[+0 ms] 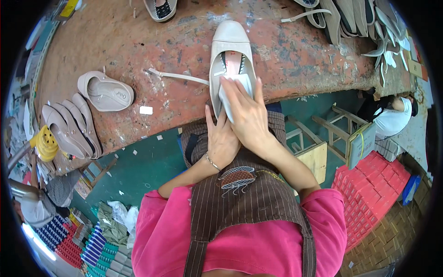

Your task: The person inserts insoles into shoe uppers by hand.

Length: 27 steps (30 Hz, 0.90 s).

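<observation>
A cream slip-on shoe [230,41] lies toe-away on the worn reddish workbench [138,41], its heel at the bench's front edge. My right hand [247,115] lies over the heel opening, fingers pressing a pale insole piece [237,87] into the shoe. My left hand [221,138] sits under and beside the heel, steadying the shoe from the left. A cream strap [177,76] trails from the shoe's left side across the bench.
A single cream shoe [105,92] and a row of similar shoes [71,127] lie at the left. More shoes and soles [364,23] pile at the back right. Wooden stools [323,138], red boxes [369,194] and another seated person [392,117] are at the right.
</observation>
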Tool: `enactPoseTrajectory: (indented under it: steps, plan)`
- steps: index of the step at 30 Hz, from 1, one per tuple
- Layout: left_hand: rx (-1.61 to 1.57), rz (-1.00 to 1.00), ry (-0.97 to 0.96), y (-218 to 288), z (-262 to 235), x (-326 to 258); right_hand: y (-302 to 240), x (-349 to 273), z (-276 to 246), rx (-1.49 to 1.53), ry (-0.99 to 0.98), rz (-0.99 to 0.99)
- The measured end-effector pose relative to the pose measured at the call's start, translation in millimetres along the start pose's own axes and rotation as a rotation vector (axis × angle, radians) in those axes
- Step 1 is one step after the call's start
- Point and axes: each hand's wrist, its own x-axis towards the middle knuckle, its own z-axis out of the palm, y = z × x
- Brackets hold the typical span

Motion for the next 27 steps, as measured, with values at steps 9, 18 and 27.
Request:
enactPoseTrajectory:
  steps: [9,18,27]
  plan:
    - [-0.255,-0.12,-0.042,-4.0,19.9,-15.0,-7.4,-6.0,-3.5,-0.236,-0.277,-0.075]
    - [-0.089,-0.03,-0.026,-4.0,7.7,-9.4,12.5,26.8,22.6,-0.209,-0.031,0.0]
    - [-0.201,-0.091,0.101,0.2,9.7,-5.3,2.3,17.9,21.3,-0.472,0.169,-0.024]
